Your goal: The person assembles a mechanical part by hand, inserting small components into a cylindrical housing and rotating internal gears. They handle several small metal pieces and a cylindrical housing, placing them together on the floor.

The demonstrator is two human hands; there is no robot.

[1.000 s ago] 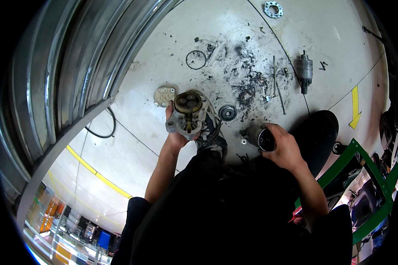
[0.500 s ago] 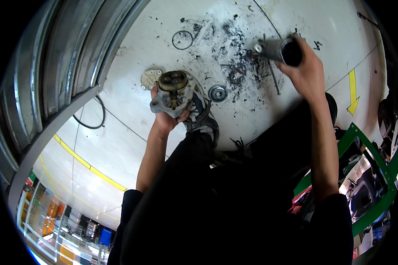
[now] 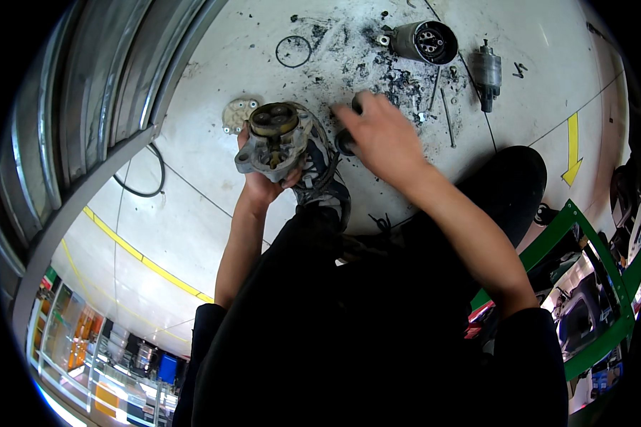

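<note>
My left hand (image 3: 262, 186) is closed around a grey cast-metal gear housing (image 3: 271, 153), its round gears facing up. Behind that hand is a pale metal cover (image 3: 239, 116) on the floor. My right hand (image 3: 384, 139) is low over a dark round metal cap (image 3: 344, 144), which it partly covers. Its fingertips are blurred, so whether they grip the cap cannot be told. Farther off, a dark metal cylinder (image 3: 406, 44) lies on its side with its open end showing. To its right lies a motor armature-like grey part (image 3: 486, 71).
Black debris (image 3: 399, 75) is scattered over the pale floor, near two long bolts (image 3: 448, 117). A thin ring (image 3: 293, 52) lies at the far side. Metal shutter slats (image 3: 92, 85) rise at left; a green frame (image 3: 605, 242) stands at right. A shoe (image 3: 324, 192) is beside the housing.
My right hand has let go of the cylinder, which now lies on the floor, and has moved left and nearer, over the round cap. My left hand still holds the housing.
</note>
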